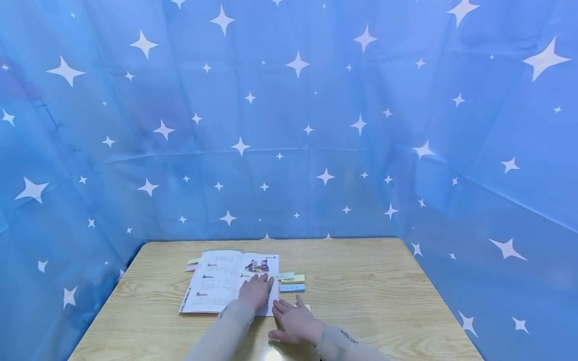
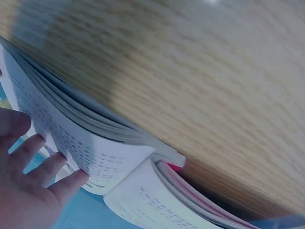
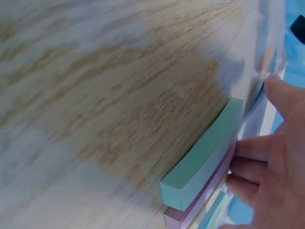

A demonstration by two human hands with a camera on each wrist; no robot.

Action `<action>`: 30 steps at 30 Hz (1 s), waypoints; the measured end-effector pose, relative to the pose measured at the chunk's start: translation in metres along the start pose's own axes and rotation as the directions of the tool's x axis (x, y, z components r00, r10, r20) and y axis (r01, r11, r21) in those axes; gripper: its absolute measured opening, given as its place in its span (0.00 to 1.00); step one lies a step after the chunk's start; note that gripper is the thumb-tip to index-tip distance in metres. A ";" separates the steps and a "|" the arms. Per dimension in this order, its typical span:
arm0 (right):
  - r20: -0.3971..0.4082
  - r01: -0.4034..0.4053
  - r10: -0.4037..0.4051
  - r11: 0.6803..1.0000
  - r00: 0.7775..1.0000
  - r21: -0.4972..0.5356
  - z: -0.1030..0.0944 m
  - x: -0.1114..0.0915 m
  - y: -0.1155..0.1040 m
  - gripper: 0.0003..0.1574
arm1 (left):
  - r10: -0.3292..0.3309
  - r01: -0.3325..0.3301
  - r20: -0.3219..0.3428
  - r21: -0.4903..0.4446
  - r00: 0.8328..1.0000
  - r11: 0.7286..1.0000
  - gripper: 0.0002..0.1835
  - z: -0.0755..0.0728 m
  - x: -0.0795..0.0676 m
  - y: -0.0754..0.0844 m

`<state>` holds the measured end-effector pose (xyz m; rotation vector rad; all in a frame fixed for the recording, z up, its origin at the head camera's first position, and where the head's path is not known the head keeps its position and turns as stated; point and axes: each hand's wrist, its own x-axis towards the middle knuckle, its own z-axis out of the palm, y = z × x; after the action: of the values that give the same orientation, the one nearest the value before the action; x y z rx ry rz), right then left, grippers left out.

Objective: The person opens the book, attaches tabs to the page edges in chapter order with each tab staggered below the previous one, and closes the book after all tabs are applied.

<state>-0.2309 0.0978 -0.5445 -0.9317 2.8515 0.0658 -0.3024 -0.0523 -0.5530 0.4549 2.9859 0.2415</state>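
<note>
An open book (image 1: 214,283) with printed text and a small colour picture lies on the table. My left hand (image 1: 256,292) rests on its right page, fingers straight and spread; in the left wrist view the fingers (image 2: 71,186) lie over the printed page. Beside the book's lower right corner is my right hand (image 1: 295,322), palm down with fingers extended. In the right wrist view its fingertips touch a row of sticky note pads, a green pad (image 3: 202,157) and a purple pad (image 3: 178,217) among them. The hand mostly hides these pads in the head view.
Blue sticky notes (image 1: 292,288) and yellow sticky notes (image 1: 299,279), some with handwriting, stick out at the book's right edge. A pink tab (image 1: 191,267) shows at its left edge. Behind the wooden table (image 1: 370,291) hangs a blue curtain (image 1: 280,120) with white stars.
</note>
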 end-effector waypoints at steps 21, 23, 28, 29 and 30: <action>-0.035 -0.028 0.029 0.999 0.999 0.035 0.000 0.002 -0.012 0.48 | -0.041 0.050 -0.062 0.149 0.997 0.988 0.21 0.008 0.013 0.004; -0.034 -0.038 0.038 0.999 0.999 0.022 -0.001 0.004 -0.012 0.48 | -0.035 0.043 -0.054 0.164 0.998 0.986 0.21 0.006 0.014 0.002; -0.031 -0.049 0.049 0.999 0.998 0.000 -0.001 0.005 -0.009 0.49 | 0.002 0.000 -0.019 0.122 1.000 0.993 0.20 0.000 0.013 0.000; -0.027 -0.050 0.050 0.999 0.998 -0.004 -0.001 0.004 -0.008 0.50 | 0.012 -0.011 -0.009 0.104 1.000 0.994 0.20 -0.001 0.012 0.001; -0.024 -0.052 0.052 0.999 0.998 -0.008 0.000 0.003 -0.007 0.50 | 0.020 -0.020 0.000 0.085 1.000 0.996 0.20 -0.001 0.011 0.002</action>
<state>-0.2292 0.0900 -0.5451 -0.8663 2.8998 0.0725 -0.3124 -0.0474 -0.5525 0.4937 3.0032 0.1170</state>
